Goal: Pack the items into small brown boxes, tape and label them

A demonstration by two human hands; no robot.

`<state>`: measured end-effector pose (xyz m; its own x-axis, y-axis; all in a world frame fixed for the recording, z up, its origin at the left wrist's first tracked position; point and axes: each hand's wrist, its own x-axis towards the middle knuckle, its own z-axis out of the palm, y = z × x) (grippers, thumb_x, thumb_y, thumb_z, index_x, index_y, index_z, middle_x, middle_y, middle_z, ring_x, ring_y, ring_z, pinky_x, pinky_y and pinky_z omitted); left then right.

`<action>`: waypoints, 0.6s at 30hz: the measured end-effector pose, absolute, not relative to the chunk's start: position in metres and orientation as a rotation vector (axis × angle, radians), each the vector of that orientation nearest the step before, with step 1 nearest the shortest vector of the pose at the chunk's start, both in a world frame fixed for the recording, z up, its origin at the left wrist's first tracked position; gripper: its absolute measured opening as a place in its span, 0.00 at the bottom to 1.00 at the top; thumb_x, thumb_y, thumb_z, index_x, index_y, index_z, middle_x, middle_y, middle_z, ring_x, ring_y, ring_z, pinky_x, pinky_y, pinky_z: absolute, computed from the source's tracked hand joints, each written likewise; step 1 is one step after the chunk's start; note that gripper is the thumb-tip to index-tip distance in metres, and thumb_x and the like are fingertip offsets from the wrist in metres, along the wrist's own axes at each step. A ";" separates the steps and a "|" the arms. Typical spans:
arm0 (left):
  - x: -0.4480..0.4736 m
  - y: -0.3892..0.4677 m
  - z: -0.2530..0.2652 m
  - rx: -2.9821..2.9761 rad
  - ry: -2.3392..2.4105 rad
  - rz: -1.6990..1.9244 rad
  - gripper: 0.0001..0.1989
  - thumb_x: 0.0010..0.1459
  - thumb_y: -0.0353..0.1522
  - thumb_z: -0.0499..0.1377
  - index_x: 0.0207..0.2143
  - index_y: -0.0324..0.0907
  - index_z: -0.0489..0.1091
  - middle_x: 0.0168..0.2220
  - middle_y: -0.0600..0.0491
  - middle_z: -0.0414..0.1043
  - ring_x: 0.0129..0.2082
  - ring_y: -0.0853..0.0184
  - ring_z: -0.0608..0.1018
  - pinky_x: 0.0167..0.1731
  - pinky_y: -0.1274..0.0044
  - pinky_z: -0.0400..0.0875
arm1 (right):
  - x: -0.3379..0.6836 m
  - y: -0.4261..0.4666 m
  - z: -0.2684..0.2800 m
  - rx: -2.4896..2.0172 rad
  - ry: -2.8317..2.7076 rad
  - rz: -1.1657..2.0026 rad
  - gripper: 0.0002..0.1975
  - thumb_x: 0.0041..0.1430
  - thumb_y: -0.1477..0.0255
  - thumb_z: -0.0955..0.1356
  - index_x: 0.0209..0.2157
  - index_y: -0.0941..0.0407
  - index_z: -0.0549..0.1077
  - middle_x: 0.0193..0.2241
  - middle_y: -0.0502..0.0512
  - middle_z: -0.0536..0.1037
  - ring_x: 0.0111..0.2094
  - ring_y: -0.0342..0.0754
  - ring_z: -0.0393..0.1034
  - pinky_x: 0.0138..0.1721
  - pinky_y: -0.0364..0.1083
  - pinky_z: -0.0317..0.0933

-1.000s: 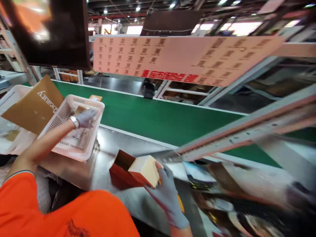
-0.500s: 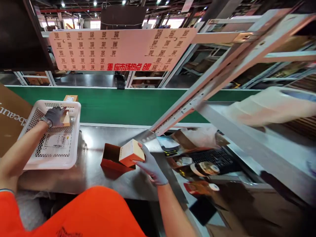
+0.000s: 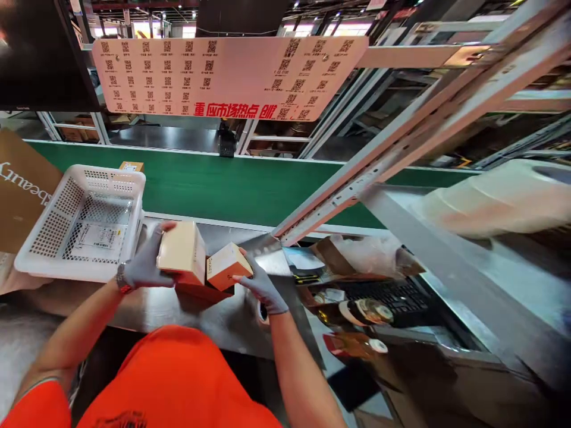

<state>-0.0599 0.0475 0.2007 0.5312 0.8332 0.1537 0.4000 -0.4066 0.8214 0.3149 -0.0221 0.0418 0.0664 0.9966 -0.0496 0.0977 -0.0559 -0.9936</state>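
Observation:
My gloved left hand (image 3: 149, 261) grips a cream-coloured box (image 3: 181, 249) by its left side, above the left part of an open brown carton (image 3: 203, 295). My right hand (image 3: 263, 282), also gloved, holds a second cream box (image 3: 228, 266) with printing on one face, tilted over the carton's right part. The two boxes are side by side, close together. Most of the carton is hidden beneath them. It rests on the metal table (image 3: 156, 309). A white perforated basket (image 3: 80, 270) stands to the left, with a labelled clear bag (image 3: 99, 241) in it.
A green conveyor belt (image 3: 223, 187) runs behind the table, with a small cardboard box (image 3: 131, 166) on it. A slanted metal post (image 3: 330, 205) rises at the right. Beyond it lie a keyboard (image 3: 388, 291), tape rolls and a bottle (image 3: 352, 345).
My left hand has come out of the basket and moved right, bringing a cream box over the carton. My right hand still holds its box, slightly further left.

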 end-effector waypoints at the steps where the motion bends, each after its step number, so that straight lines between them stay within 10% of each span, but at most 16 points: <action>1: -0.039 0.044 0.176 1.902 0.881 0.796 0.62 0.38 0.46 0.78 0.73 0.47 0.54 0.64 0.41 0.72 0.55 0.49 0.82 0.52 0.61 0.83 | 0.317 -0.023 0.040 -1.351 -1.207 1.164 0.58 0.49 0.47 0.82 0.77 0.48 0.65 0.70 0.63 0.77 0.71 0.68 0.69 0.71 0.65 0.66; 7: 0.010 0.067 0.077 1.402 0.873 0.738 0.64 0.32 0.43 0.84 0.70 0.48 0.58 0.57 0.44 0.71 0.51 0.54 0.80 0.52 0.61 0.80 | 0.328 -0.030 0.041 -1.311 -1.297 1.151 0.58 0.49 0.44 0.81 0.77 0.47 0.64 0.70 0.62 0.75 0.72 0.67 0.67 0.74 0.65 0.61; 18: -0.008 0.090 0.076 1.367 0.896 0.644 0.60 0.32 0.44 0.84 0.67 0.45 0.64 0.61 0.41 0.71 0.59 0.47 0.77 0.50 0.61 0.82 | 0.333 -0.019 0.042 -1.329 -1.402 1.153 0.55 0.50 0.54 0.82 0.76 0.51 0.64 0.71 0.63 0.70 0.71 0.65 0.66 0.74 0.63 0.61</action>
